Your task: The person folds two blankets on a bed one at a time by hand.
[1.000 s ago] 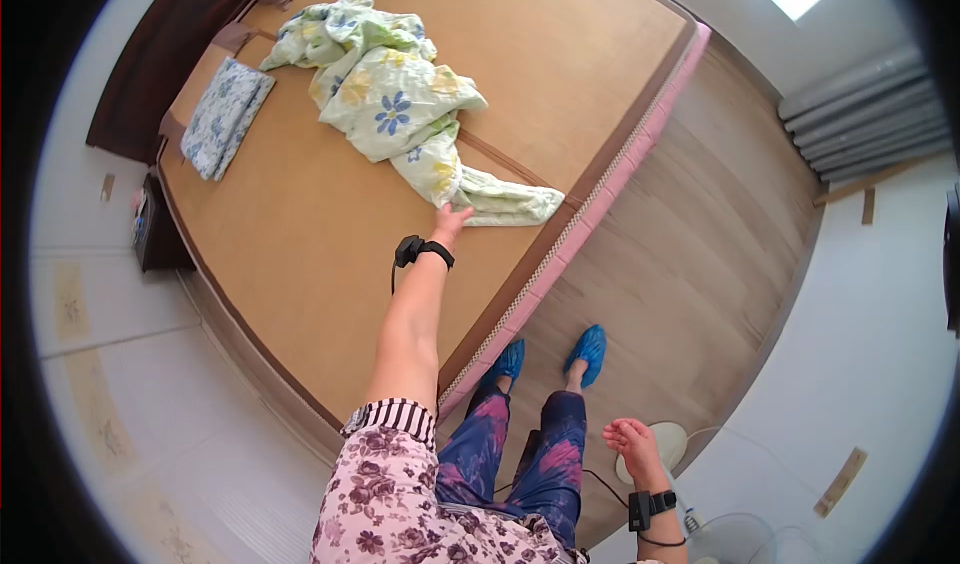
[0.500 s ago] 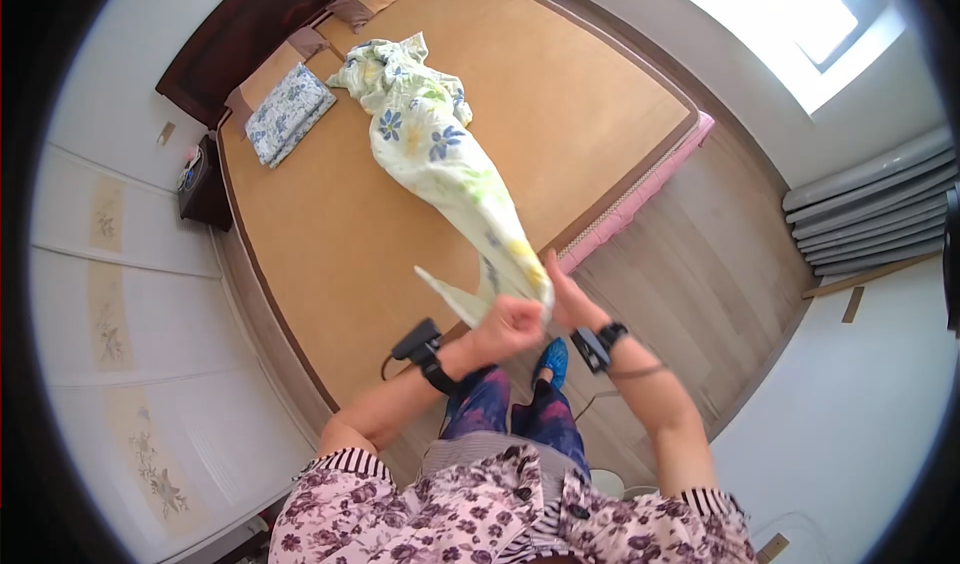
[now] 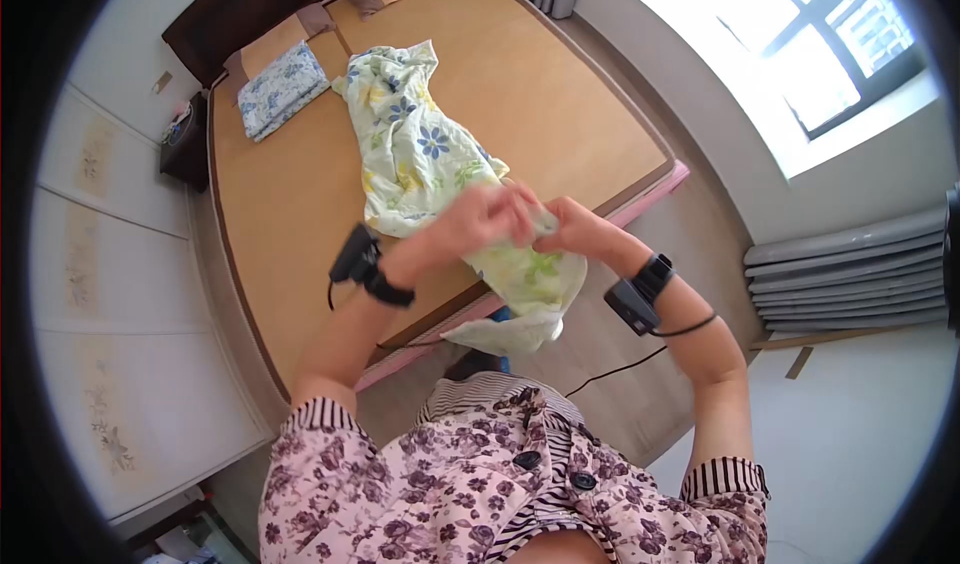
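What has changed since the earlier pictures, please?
The right hand, at first away from the floral quilt, has taken hold of it; the left hand, blurred, is at it too. The quilt's near end has been drawn nearer, past the bed's edge. The folded blue-and-white cloth stayed put.

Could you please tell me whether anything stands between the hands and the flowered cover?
Nothing visible does: the right hand pinches the flowered cover, and the left hand is at it, its grip blurred. The folded bundle lies apart on the bed.
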Demonstrator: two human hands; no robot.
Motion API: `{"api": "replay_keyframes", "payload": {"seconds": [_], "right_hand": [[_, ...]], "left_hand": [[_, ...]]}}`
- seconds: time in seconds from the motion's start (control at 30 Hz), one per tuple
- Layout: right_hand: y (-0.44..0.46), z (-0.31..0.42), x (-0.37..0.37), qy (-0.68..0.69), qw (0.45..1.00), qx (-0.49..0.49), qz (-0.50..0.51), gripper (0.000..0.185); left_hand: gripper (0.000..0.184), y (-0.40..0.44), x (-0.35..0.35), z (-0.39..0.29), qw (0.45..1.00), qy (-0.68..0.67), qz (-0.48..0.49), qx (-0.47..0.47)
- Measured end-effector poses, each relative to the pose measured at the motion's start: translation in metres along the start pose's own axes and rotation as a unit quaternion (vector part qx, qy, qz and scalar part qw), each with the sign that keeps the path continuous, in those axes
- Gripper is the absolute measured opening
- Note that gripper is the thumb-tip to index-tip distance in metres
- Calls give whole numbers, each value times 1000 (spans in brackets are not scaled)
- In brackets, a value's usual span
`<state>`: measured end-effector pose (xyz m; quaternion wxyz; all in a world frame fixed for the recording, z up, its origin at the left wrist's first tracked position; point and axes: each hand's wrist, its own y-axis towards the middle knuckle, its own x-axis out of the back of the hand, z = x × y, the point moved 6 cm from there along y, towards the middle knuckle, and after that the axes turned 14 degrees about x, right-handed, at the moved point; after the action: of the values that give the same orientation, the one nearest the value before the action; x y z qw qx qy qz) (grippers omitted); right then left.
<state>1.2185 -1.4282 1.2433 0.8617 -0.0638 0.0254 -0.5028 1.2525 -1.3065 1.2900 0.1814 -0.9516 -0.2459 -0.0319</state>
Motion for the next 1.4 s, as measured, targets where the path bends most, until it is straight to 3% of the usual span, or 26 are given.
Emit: {"api": "replay_keyframes", "payload": {"seconds": [0.03, 0.1, 0.13, 0.23, 0.27, 0.43, 0.47, 0.5, 0.57, 0.63, 0.67, 0.77, 0.87, 0.97, 1.03, 1.1, 1.17, 1.2, 1.23, 1.27, 1.3, 1.33, 1.37, 1.4], "right_hand": [[-24, 18, 43, -64, 995, 57, 56, 28], [-89, 51, 139, -190, 953, 168, 163, 30], [-119, 70, 176, -193, 945, 176, 195, 31], [-158, 98, 207, -237, 925, 216, 205, 31], [-157, 106, 201, -232, 931, 195, 202, 32], [-176, 143, 201, -287, 936, 130, 159, 36], [-185, 143, 212, -312, 926, 182, 108, 21], [-193, 141, 226, -336, 924, 153, 101, 25], [-207, 140, 256, -384, 915, 96, 84, 34], [-217, 118, 289, -354, 933, 54, 17, 26], [-219, 107, 305, -339, 940, 33, -16, 22], [-208, 103, 346, -416, 904, 63, -72, 9], [-186, 117, 386, -393, 900, 132, -137, 14], [-168, 153, 411, -560, 780, 190, -206, 21], [-159, 159, 442, -635, 702, 203, -251, 26], [-146, 141, 471, -657, 677, 206, -262, 28], [-141, 114, 481, -673, 644, 224, -286, 28], [-139, 98, 482, -667, 662, 161, -301, 27], [-131, 72, 487, -679, 659, 149, -289, 24], [-119, 43, 487, -647, 690, 200, -256, 21], [-101, 33, 467, -633, 730, 171, -192, 19], [-85, 27, 456, -561, 799, 66, -207, 20], [-65, 3, 461, -499, 822, 142, -236, 21], [-51, -12, 452, -440, 870, 38, -220, 23]], "left_hand": [[29, 52, 11, -27, 981, 133, -131, -60], [37, 158, -52, -107, 983, 120, -38, -136], [41, 197, -79, -140, 978, 114, 10, -172], [52, 226, -144, -82, 939, 111, 325, -12], [54, 202, -148, -89, 927, 63, 363, 68], [51, 177, -111, -84, 941, 125, 304, 81], [49, 178, -107, -73, 935, 163, 300, 99], [48, 180, -103, -61, 927, 200, 296, 117], [47, 181, -84, -35, 887, 364, 238, 159], [47, 171, -55, -11, 866, 416, 185, 208], [38, 166, -42, -2, 816, 494, 147, 263], [31, 137, -11, -2, 790, 555, 42, 255], [30, 114, 32, 81, 818, 506, 27, 271], [25, 74, 55, 65, 785, 504, -98, 347], [16, 50, 67, 64, 808, 489, -204, 259], [16, -15, 102, 80, 818, 305, -401, 277], [18, -65, 132, 61, 749, 348, -486, 286], [21, -86, 117, 8, 650, 419, -546, 322], [22, -110, 131, 14, 631, 397, -578, 331], [23, -142, 154, 24, 611, 373, -609, 340], [24, -157, 176, 33, 595, 376, -608, 367], [24, -160, 199, 42, 580, 379, -604, 395], [21, -160, 215, 44, 526, 411, -618, 415], [19, -132, 206, 17, 478, 490, -668, 292]]}}
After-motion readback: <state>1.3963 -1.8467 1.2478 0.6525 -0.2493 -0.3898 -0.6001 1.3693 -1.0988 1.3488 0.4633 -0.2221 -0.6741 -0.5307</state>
